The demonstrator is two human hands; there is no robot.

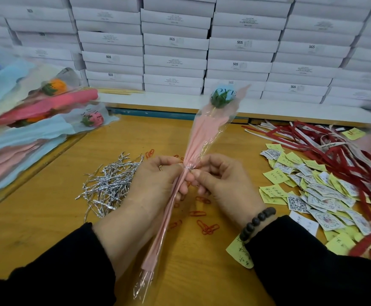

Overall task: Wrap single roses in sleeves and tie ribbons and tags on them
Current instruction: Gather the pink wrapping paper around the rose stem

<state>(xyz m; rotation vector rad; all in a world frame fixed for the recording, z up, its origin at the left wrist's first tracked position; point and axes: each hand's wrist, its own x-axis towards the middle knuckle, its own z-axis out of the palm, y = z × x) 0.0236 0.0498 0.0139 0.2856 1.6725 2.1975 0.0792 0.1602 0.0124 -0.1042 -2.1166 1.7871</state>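
Observation:
A light blue rose (222, 95) sits in a pink and clear sleeve (204, 138) printed with LOVE, held up over the wooden table (47, 217). My left hand (158, 180) grips the gathered sleeve at its neck. My right hand (215, 180) pinches a silver twist tie (188, 168) wound round that neck. The sleeve's tail (155, 246) runs down between my wrists. Red and white ribbons (326, 146) lie at the right, with yellow and printed tags (312, 186) in front of them.
A pile of silver twist ties (109, 184) lies left of my hands. Red paper clips (206, 228) are scattered under them. Wrapped roses and spare sleeves (36, 120) are stacked at the left. White boxes (180, 40) fill the back.

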